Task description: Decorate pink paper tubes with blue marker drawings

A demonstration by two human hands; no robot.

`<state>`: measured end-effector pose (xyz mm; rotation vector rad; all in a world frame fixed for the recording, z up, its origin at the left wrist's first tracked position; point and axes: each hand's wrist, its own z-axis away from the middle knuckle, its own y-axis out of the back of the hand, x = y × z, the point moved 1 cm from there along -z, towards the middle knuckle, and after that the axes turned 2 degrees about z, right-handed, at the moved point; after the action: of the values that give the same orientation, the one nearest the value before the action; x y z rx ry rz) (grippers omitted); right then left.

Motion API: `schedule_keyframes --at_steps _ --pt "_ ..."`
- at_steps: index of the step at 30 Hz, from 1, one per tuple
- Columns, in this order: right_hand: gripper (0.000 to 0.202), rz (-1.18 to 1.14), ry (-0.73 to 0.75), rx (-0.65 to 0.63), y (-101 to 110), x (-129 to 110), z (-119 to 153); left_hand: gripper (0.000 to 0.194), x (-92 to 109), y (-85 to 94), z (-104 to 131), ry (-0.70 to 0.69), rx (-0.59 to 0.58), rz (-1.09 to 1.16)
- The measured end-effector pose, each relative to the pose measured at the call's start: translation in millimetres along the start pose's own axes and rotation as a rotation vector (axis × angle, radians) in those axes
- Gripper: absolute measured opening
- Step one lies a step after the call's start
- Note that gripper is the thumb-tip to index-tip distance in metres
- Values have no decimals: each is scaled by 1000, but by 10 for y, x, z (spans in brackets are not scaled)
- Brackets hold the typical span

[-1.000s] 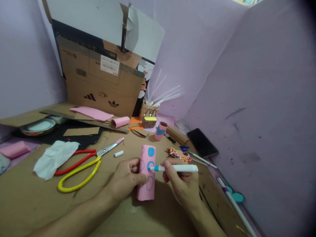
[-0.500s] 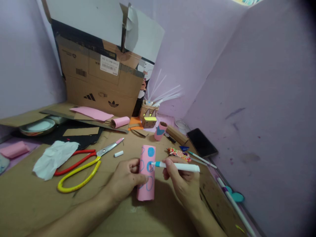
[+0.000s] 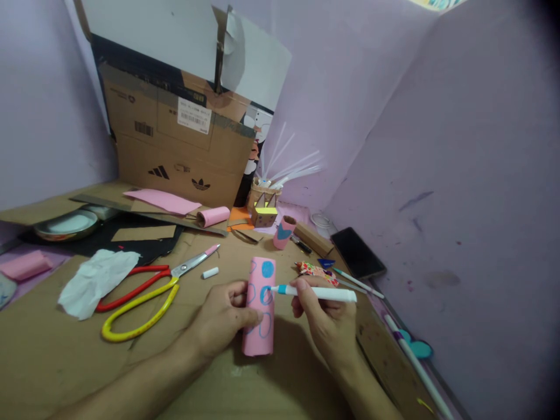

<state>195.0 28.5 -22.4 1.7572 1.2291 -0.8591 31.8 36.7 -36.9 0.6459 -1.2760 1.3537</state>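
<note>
A pink paper-covered tube (image 3: 259,344) lies lengthwise on the cardboard surface, its side marked with blue outlined ovals. The topmost oval is filled in blue, and the one below it is partly coloured. My left hand (image 3: 225,321) grips the tube from the left, thumb across its top. In my right hand (image 3: 321,321) is a white felt-tip marker (image 3: 332,294) with a blue band near its tip. The tip meets the right part of the second oval. A small white marker cap (image 3: 210,272) rests to the upper left of the tube.
Left of my hands lie red-and-yellow-handled scissors (image 3: 164,286) and crumpled white tissue (image 3: 98,280). Behind stand a pink tube with a blue heart (image 3: 284,233), a small cardboard box (image 3: 264,217) and a large carton (image 3: 175,151). A phone (image 3: 357,252) lies by the right wall.
My right hand and the marker have shifted slightly to the right across the second oval. The left hand and the tube stay in place.
</note>
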Motion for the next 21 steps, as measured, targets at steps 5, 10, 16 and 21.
schedule_keyframes --at_steps 5,10,16,21 --pt "30 12 -5 -20 -10 -5 10 25 -5 4 1 -12 -14 -7" --pt "28 30 2 -43 -15 -4 22 22 5 -7 7 -5 -8 -7" --pt "28 -5 9 9 -13 -13 -2 25 5 -8 7 -12 1 -17" --pt "28 3 3 3 -19 -18 7 33 3 -8 7 -2 3 -9"
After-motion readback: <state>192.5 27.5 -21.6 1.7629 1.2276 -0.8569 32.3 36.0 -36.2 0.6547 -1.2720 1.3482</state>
